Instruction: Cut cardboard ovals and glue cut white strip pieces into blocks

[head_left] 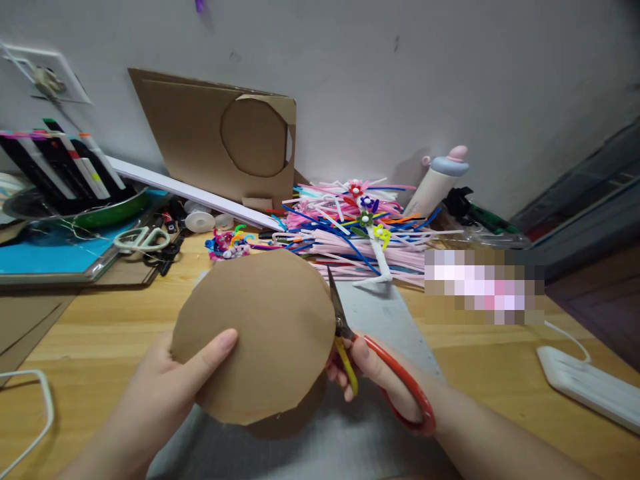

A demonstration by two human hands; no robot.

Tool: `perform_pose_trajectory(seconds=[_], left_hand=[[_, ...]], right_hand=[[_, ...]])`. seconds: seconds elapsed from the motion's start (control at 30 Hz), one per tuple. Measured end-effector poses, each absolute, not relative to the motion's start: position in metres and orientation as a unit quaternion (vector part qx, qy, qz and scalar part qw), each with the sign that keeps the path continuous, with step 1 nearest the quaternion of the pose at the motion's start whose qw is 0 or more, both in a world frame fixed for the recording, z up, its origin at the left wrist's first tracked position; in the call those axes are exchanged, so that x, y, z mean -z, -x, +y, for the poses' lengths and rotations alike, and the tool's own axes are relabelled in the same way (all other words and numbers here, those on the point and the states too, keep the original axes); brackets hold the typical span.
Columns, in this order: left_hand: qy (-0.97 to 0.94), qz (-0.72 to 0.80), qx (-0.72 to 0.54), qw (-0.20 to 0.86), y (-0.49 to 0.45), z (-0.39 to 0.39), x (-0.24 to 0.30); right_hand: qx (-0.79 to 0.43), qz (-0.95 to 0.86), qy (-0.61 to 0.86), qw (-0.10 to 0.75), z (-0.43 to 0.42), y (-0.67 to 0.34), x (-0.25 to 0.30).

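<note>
A roughly round cardboard disc [265,333] with slightly angular edges is held up above a grey mat [395,333]. My left hand [185,380] grips its lower left side, thumb on top and the other fingers hidden underneath. My right hand [370,373] is closed around scissors [407,393] with a red handle and a yellow one. Their blades stand apart at the disc's right edge, one blade pointing up and the other hidden behind the cardboard.
Cardboard with a round cut-out [190,133] leans on the wall. Pipe cleaners [325,240], a pipe-cleaner flower stem [379,253] and a bottle [435,187] are at the back. White-handled scissors [143,240] and markers [65,167] are left; a white power strip [590,387] is right.
</note>
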State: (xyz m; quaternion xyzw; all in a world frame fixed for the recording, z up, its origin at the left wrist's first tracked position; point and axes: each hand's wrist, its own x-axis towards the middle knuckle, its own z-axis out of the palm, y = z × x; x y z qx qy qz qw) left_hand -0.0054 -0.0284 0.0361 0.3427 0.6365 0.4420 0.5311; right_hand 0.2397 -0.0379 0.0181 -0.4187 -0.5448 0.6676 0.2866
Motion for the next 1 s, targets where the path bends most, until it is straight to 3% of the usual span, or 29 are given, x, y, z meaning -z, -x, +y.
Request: perform_pose_trajectory(seconds=[0.4, 0.7, 1.0], left_hand=[[-0.327, 0.633, -0.454, 0.535, -0.01, -0.033, -0.038], [-0.345, 0.638, -0.455, 0.517, -0.006, -0.035, -0.047], [-0.333, 0.648, -0.475, 0.494, 0.001, -0.033, -0.047]], right_hand=[[-0.562, -0.668, 0.375, 0.312, -0.039, -0.246, -0.022], [-0.616, -0.61, 0.379, 0.324, -0.048, -0.241, -0.016], [-0.628, -0.598, 0.421, 0.266, -0.046, -0.247, -0.02]])
